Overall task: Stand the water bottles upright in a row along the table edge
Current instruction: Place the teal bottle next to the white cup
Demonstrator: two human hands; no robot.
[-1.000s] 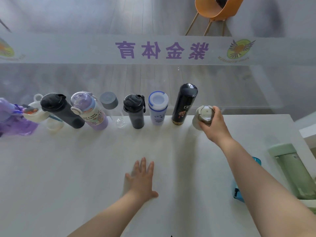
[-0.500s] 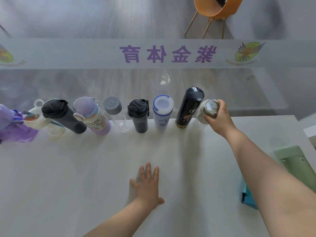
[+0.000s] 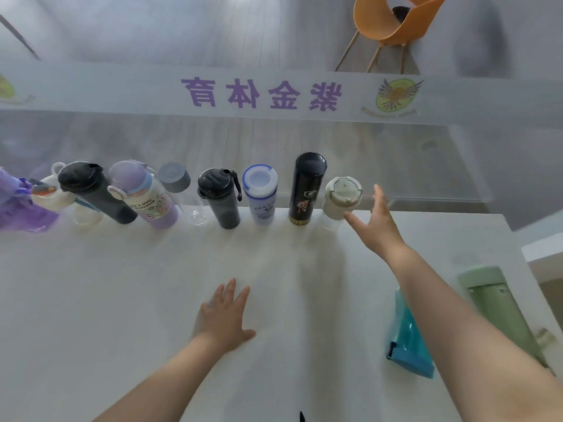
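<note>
Several bottles stand upright along the far edge of the white table (image 3: pixel 152 300). At the right end stands a clear bottle with a beige lid (image 3: pixel 339 202), beside a tall black flask (image 3: pixel 306 187), a white-and-blue bottle (image 3: pixel 261 194) and a black sports bottle (image 3: pixel 221 199). My right hand (image 3: pixel 376 223) hovers open just right of the beige-lidded bottle, not touching it. My left hand (image 3: pixel 227 315) rests flat on the table, fingers spread. A green bottle (image 3: pixel 499 309) and a teal bottle (image 3: pixel 408 339) lie on their sides at the right, the teal one partly hidden by my right arm.
Further left in the row stand a clear grey-capped bottle (image 3: pixel 179 190), a purple-lidded bottle (image 3: pixel 143 193), a dark bottle (image 3: pixel 94 193), a white bottle (image 3: pixel 58 196) and a purple bottle (image 3: pixel 18 205). A glass panel with purple lettering (image 3: pixel 262 94) runs behind the table. An orange chair (image 3: pixel 393 22) stands beyond it.
My right hand set the beige-lidded bottle upright at the right end of the row, let go and drew back open. The left hand stayed flat on the table.
</note>
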